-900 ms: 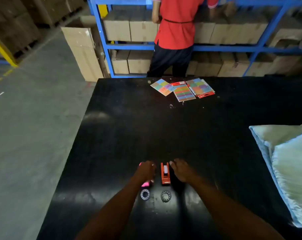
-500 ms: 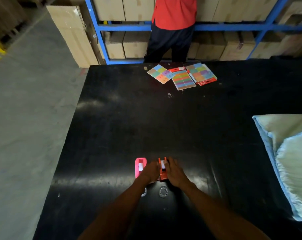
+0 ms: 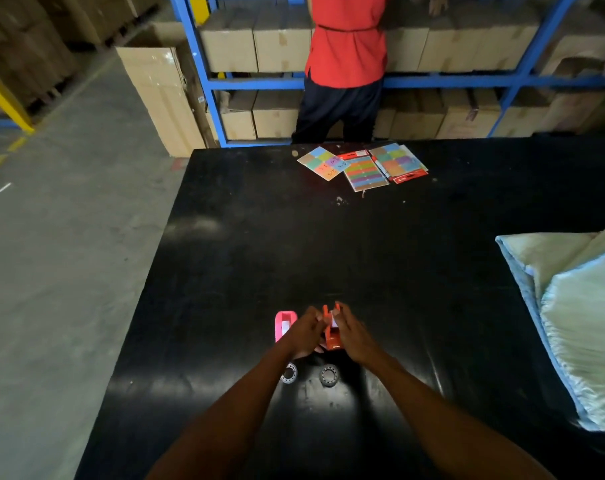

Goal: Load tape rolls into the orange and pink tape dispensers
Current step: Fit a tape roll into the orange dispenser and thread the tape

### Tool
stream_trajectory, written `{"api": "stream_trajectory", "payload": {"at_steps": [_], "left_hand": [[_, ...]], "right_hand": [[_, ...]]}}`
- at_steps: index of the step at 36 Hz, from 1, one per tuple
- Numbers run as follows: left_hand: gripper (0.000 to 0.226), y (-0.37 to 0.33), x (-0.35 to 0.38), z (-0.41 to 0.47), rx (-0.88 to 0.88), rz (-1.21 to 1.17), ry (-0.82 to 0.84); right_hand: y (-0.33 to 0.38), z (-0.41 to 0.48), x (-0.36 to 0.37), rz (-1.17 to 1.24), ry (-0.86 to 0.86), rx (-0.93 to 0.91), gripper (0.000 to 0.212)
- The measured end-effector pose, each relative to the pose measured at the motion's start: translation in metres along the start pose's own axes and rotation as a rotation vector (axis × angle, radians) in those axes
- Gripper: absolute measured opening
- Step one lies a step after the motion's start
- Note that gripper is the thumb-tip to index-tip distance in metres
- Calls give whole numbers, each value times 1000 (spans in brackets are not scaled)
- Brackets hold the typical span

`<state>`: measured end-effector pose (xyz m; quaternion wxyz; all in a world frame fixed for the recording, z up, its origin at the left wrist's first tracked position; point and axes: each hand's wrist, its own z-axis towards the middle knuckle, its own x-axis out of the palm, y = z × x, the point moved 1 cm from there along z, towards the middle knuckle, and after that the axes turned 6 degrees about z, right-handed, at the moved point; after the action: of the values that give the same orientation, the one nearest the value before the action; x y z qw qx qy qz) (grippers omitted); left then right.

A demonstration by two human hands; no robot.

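Both hands met over the orange dispenser (image 3: 331,332) near the front of the black worktop (image 3: 363,258). The left hand (image 3: 306,332) and the right hand (image 3: 351,336) each had fingers pinching its sides, and its far end looked tipped up off the surface, though at this size that was hard to be sure of. The pink dispenser (image 3: 283,323) lay flat just to the left, touching neither hand as far as could be seen. Two tape rolls (image 3: 329,375) sat on the worktop just nearer the person, one partly under the left forearm, both outside the dispensers. By that showing the loading had barely begun: neither roll was seated, and a pale strip in each dispenser could not be made out. Both dispensers were left to fill, the orange one apparently first.
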<state>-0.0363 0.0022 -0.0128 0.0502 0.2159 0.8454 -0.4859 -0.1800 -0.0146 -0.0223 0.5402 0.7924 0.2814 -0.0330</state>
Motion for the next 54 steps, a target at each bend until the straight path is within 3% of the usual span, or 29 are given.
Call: {"api": "stream_trajectory", "payload": {"at_steps": [18,20,24,29,39,50,54], "left_hand": [[21,-8,-18,-29,-59,83,-34],[24,-11,-18,-29,-106,170,-94],[46,-5,-13,-13,-86,564,-219],[42,-5,-4,0,-112,763,-287],[32,-3,14,27,-158,829,-298],[29,-1,17,36,-151,849,-249],[31,0,18,34,-145,887,-245]], "right_hand": [[9,-39,-13,45,-93,-24,38],[7,-39,-16,49,-95,-19,38],[6,-34,-19,60,-86,-10,38],[7,-29,-23,89,-80,-9,34],[-10,-9,-24,152,-98,25,36],[-17,-2,-20,162,-80,63,57],[-12,-6,-22,162,-78,65,51]]}}
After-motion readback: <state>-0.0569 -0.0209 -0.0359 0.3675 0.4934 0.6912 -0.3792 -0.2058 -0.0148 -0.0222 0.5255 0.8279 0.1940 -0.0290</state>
